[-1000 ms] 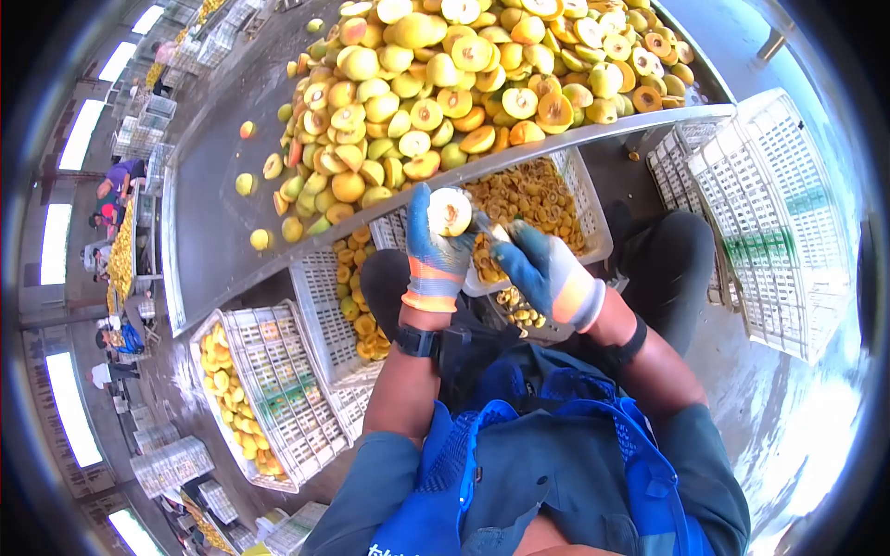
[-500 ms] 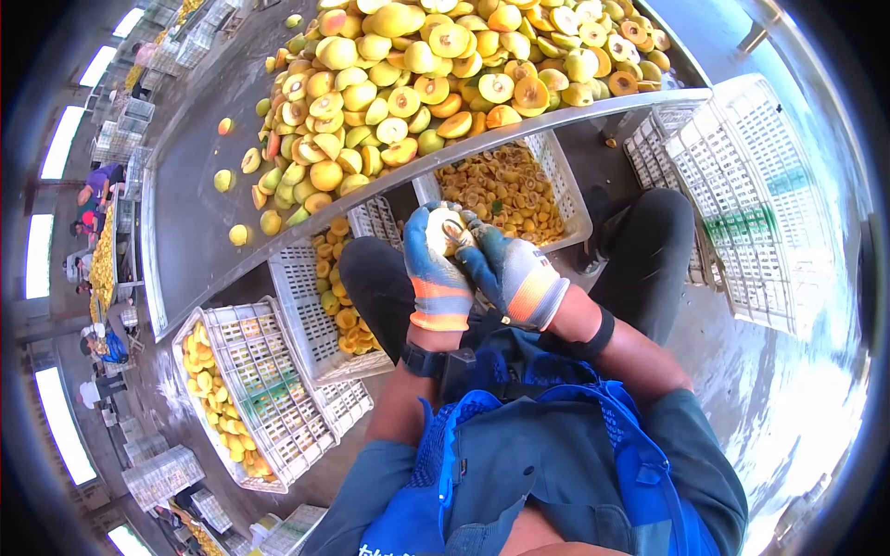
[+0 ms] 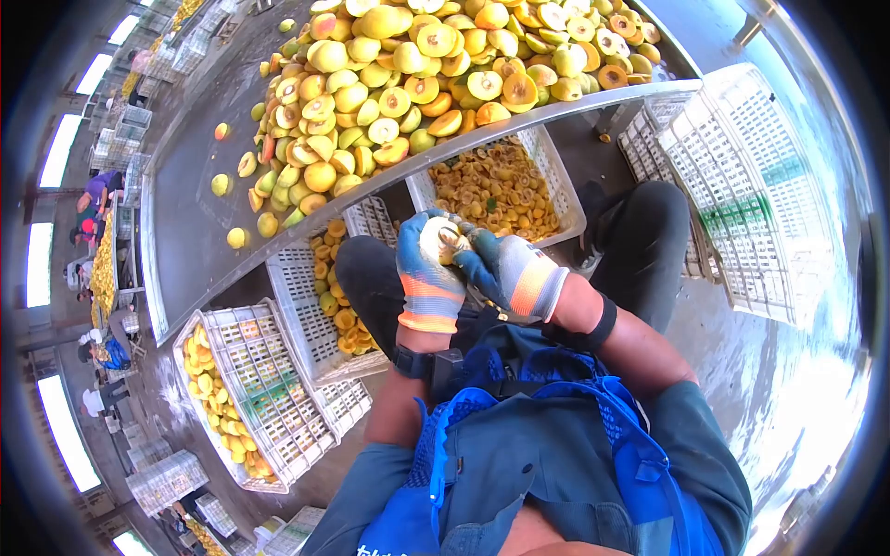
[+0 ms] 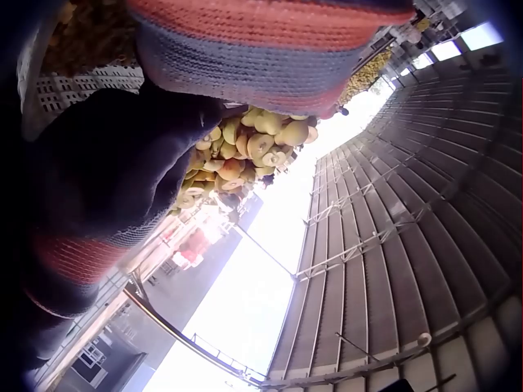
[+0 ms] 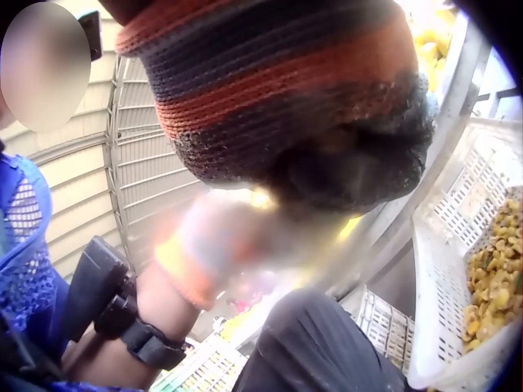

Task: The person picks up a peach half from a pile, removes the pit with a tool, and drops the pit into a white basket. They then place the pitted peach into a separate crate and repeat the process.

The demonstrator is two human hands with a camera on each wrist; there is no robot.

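In the head view my left hand (image 3: 430,278), in a blue, grey and orange knit glove, grips a pale-faced peach half (image 3: 436,240) with its cut side up. My right hand (image 3: 512,275), gloved alike, is curled close against the fruit's right side. It holds a small metal-tipped pitting tool, mostly hidden by the fingers, at the centre of the cut face. Both hands are together above my lap. In the right wrist view the right glove (image 5: 319,122) covers the work, and the left glove (image 5: 204,249) is blurred behind it. Neither wrist view shows the fruit being held.
A metal table (image 3: 199,246) bears a heap of peach halves (image 3: 371,111). Below its edge stands a white crate (image 3: 573,221) of small brownish-yellow pieces. Crates with peach halves (image 3: 218,398) stand at left, an upright white crate (image 3: 742,185) at right. People work far left.
My right hand has come left from beside the peach half to its cut face, bringing the tool to the centre. The left hand still holds the fruit. The head view has shifted slightly.
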